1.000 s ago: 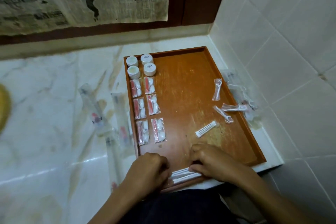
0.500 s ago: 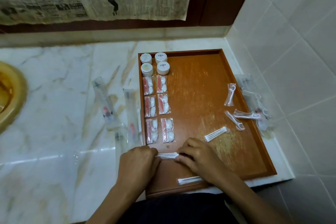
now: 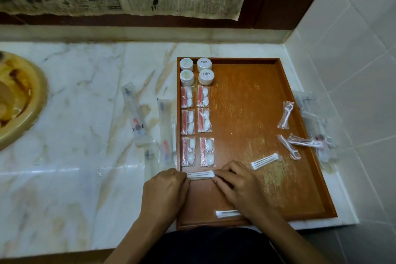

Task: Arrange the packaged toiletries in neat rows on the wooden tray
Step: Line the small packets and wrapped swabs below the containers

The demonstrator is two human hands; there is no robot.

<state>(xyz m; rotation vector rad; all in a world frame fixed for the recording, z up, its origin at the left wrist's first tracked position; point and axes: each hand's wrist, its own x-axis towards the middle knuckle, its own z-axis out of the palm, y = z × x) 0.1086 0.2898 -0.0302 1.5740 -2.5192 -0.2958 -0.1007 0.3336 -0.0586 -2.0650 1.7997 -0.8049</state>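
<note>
A: What lies nearest?
B: A swab pack (image 3: pixel 227 213) at the tray's (image 3: pixel 267 219) near rim, partly under the right wrist.

A: And the hands?
B: The left hand (image 3: pixel 164 192) and right hand (image 3: pixel 237 184) each pinch one end of another swab pack (image 3: pixel 201 174), flat on the tray just below the cotton packets (image 3: pixel 197 128).

A: Further on?
B: A third swab pack (image 3: pixel 265 161) lies askew right of the hands; floss picks (image 3: pixel 288 133) are scattered by the right rim. Four jars (image 3: pixel 196 71) stand in the far left corner. Toothbrush packs (image 3: pixel 147 126) lie on the counter (image 3: pixel 75 135), left of the tray.
</note>
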